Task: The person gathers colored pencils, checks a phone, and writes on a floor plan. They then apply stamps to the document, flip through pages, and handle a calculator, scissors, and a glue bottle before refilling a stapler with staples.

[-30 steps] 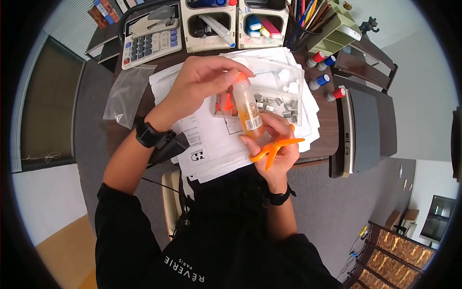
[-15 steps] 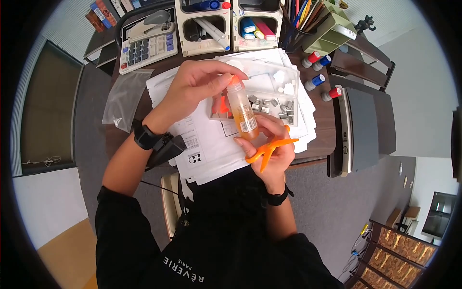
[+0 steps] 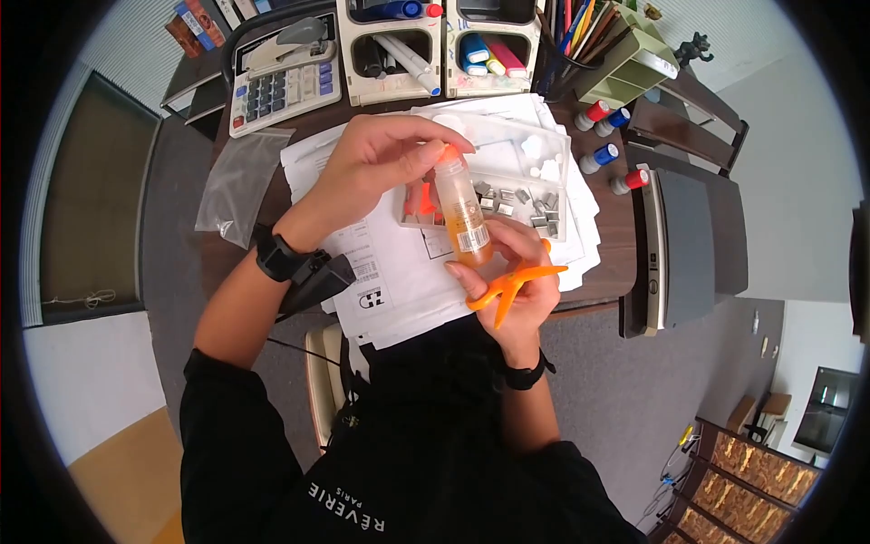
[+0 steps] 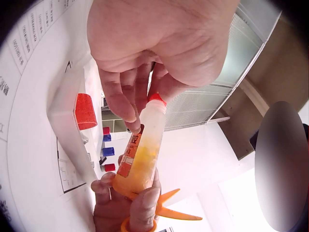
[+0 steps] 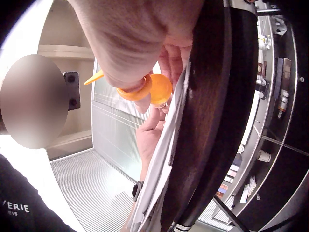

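Note:
A clear glue bottle of amber liquid leans over the papers, label facing up in the head view. My left hand pinches its orange cap between thumb and fingers. Around the bottle's lower end curl the fingers of my right hand. That same hand carries orange scissors, its thumb through one loop and the blades spread apart. The left wrist view shows the bottle tilted with its cap upward. In the right wrist view, the round bottle base shows beside the scissors loop.
Behind the bottle lies an open clear plastic box with metal clips and orange-red pieces. Papers spread beneath. A plastic bag, calculator, pen holders and several small red- and blue-capped bottles stand around.
The whole head view has shifted slightly. Both hands keep their hold on the bottle, and the scissors stay in the right hand.

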Demonstrator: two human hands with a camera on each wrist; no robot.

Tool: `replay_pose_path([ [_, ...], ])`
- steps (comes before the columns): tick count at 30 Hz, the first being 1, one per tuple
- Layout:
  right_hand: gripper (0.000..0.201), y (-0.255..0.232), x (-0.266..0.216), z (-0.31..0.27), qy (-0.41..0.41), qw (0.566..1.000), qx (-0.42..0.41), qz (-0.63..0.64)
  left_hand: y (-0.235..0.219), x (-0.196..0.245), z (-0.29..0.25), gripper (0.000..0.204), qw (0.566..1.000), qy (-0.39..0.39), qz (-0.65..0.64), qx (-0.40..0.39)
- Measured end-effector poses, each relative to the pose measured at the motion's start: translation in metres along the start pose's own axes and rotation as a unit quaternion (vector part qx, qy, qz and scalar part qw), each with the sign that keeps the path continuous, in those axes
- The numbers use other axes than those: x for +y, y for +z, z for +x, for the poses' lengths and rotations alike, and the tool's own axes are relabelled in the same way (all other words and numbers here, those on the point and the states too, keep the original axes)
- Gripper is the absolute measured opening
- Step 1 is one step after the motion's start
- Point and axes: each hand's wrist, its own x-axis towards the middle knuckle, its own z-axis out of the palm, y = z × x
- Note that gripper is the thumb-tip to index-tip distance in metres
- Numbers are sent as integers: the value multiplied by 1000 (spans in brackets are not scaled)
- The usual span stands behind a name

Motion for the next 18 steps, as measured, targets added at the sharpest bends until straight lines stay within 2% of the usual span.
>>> replay_pose_path([
  [18, 55, 1, -2, 1, 11, 1000, 3, 11, 0, -3, 0, 34, 999, 28, 21, -3],
])
